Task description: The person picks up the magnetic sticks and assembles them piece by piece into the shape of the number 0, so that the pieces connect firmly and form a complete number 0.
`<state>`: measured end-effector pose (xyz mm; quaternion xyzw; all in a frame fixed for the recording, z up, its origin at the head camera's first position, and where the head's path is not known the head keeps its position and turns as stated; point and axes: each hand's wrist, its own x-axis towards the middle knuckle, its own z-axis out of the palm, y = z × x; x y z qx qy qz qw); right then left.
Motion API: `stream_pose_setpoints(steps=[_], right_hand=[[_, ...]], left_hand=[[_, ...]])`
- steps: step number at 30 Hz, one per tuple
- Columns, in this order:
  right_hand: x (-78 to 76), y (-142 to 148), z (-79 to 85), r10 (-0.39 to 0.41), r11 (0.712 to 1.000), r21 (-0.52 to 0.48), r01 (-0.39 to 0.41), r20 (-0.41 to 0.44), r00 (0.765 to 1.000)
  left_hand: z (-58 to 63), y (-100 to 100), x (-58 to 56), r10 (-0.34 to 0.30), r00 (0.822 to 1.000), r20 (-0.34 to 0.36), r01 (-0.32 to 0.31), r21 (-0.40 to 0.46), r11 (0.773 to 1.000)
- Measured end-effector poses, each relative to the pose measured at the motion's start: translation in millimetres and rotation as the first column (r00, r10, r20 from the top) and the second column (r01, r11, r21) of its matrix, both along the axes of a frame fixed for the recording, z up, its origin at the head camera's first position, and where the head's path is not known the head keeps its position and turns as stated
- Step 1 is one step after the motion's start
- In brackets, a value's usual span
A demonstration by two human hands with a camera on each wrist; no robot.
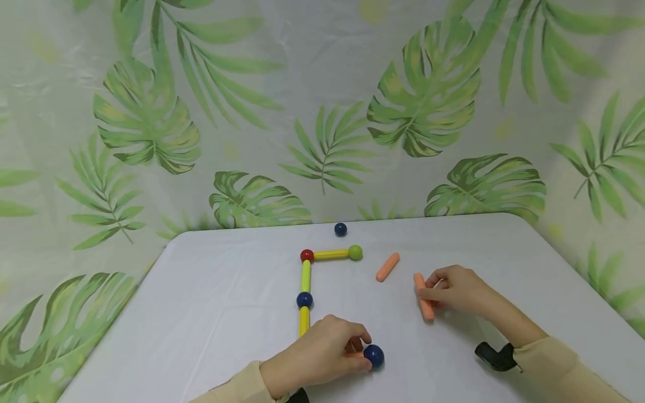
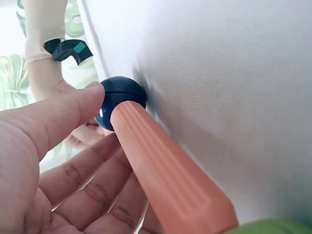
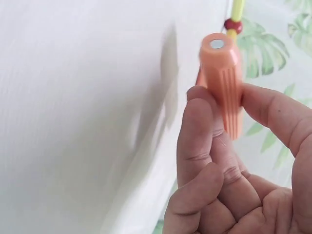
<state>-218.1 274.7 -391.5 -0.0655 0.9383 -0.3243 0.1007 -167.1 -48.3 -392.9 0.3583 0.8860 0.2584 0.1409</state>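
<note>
My left hand is low in the middle of the head view, with thumb and fingers pinching a dark blue ball. From that ball an orange ridged rod runs toward a green ball, which peeks in at the bottom of the left wrist view. My right hand pinches a second orange magnetic rod between thumb and fingers. A silvery magnet tip shows at that rod's end in the right wrist view. The left hand covers most of its own rod in the head view.
Left of centre stands a joined chain: a yellow rod, blue ball, lime rod, red ball, yellow rod and green ball. A loose orange rod and blue ball lie on the white table.
</note>
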Motion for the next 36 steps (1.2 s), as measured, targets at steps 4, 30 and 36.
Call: stream_pose_setpoints(steps=[4, 30, 36], right_hand=[[2.2, -9.8, -2.2, 0.007, 0.997, -0.071, -0.006, 0.020, 1.000], [2.1, -71.1, -15.3, 0.120, 0.928, -0.369, -0.058, 0.147, 0.982], [3.2, -81.6, -18.5, 0.129, 0.917, -0.396, -0.055, 0.164, 0.978]], left_hand=[[-0.2, 3.2, -0.3, -0.001, 1.000, 0.008, 0.001, 0.003, 1.000], [2.0, -11.5, 1.4, 0.060, 0.997, 0.046, -0.058, -0.029, 0.998], [0.9, -14.6, 1.6, 0.053, 0.998, 0.030, -0.052, -0.020, 0.998]])
